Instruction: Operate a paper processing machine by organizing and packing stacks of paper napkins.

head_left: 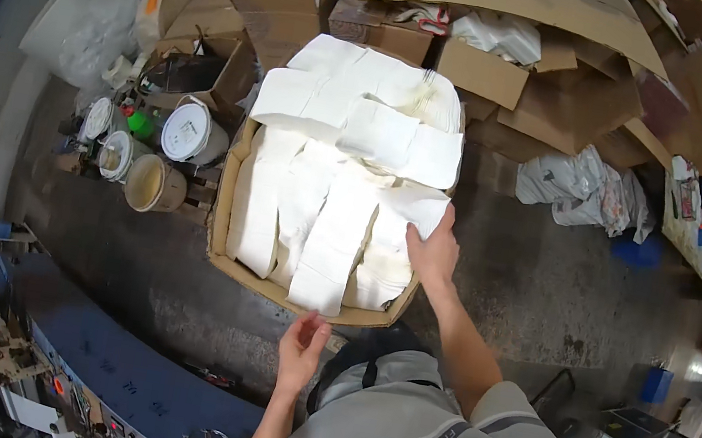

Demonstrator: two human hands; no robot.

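Right grip (434, 250) pinches white stack (417, 200) at carton's (222, 225) right edge; dark floor (510, 264) gives room beyond. Left grip (304, 346) half-open, near front rim. Right fingertips partly hidden.

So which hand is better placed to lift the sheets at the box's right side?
Probably the right hand: it touches those sheets, while the left hand is by the near edge of the box.

matt ppr stacks (335, 226), matt cardbd box (222, 218)

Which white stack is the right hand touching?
The white stack on the right side of the box, below the upper rows; it alone has the right hand at its corner.
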